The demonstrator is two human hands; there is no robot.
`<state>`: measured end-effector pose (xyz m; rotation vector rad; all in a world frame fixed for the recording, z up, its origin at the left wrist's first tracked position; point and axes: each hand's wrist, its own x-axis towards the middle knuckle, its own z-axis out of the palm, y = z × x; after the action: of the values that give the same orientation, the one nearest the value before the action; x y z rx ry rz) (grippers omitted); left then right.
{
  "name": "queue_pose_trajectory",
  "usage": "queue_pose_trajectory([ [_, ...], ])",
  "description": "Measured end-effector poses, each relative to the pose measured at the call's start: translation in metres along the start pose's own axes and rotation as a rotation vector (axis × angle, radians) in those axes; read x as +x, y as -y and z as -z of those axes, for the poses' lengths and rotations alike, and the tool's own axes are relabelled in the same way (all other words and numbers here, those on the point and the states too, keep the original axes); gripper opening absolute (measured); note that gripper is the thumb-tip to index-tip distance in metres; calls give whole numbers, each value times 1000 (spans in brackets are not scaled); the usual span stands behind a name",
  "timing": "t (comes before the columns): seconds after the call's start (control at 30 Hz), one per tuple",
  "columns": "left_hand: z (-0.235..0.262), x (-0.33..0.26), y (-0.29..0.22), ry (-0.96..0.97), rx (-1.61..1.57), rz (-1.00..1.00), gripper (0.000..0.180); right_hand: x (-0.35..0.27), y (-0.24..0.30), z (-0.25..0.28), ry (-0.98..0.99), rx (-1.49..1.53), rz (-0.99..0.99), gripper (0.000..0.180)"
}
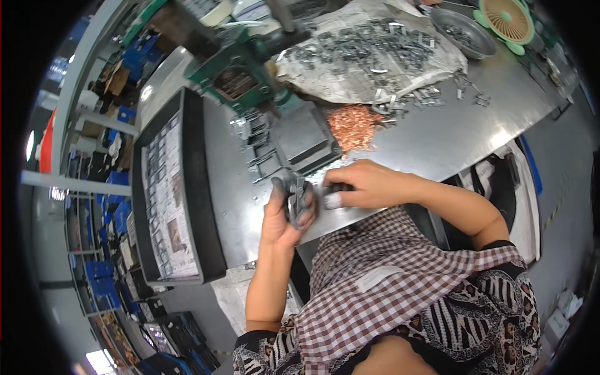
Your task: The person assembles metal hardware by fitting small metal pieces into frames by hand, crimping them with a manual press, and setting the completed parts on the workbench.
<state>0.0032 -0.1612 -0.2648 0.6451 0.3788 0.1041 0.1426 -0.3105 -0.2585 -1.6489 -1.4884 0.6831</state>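
Observation:
Over the front edge of the metal table, my left hand is closed around a small shiny grey metal piece, its exact shape partly covered by fingers. The fingers of that hand look dark grey. Just right of it, my right hand has its fingers curled together, one with a white wrap at its tip; whether anything lies between them is hidden. Beyond both hands stands a green press above a grey metal block. Several thin U-shaped metal parts lie along the block's left side.
A black tray with rows of metal parts on paper stands at the left. Copper-coloured bits are heaped beyond my right hand. At the back are a white sack covered with metal parts, a metal bowl and a small fan.

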Motion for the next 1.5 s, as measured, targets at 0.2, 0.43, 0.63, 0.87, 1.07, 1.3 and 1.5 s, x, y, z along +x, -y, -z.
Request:
queue_pose_trajectory([
  [0.2, 13, 2, -5, 323, -488, 169, 44, -4, 3, 3, 76, 104, -47, 25],
  [0.43, 13, -4, -13, 231, -204, -15, 40, -11, -9, 3, 47, 114, -1, 21],
  [0.63, 19, -7, -55, -293, 762, -308, 29, -40, -19, 39, -26, 6, -41, 18],
  [0.87, 43, 15, -66, -251, 1313, -386, 17, -58, -37, 58, -313, -329, -197, 21],
  [1.07, 35, 10, -46, -107, 1729, -355, 23, -37, -48, 58, -339, -594, -86, 19],
  [1.3, 35, -15, -3, -248, 1953, -604, 50, -6, -51, 40, -271, -795, -38, 25],
  [1.5, 38, -5, -45, -327, 1768, -638, 37, -1, -44, 53, -267, -669, -135, 29],
])
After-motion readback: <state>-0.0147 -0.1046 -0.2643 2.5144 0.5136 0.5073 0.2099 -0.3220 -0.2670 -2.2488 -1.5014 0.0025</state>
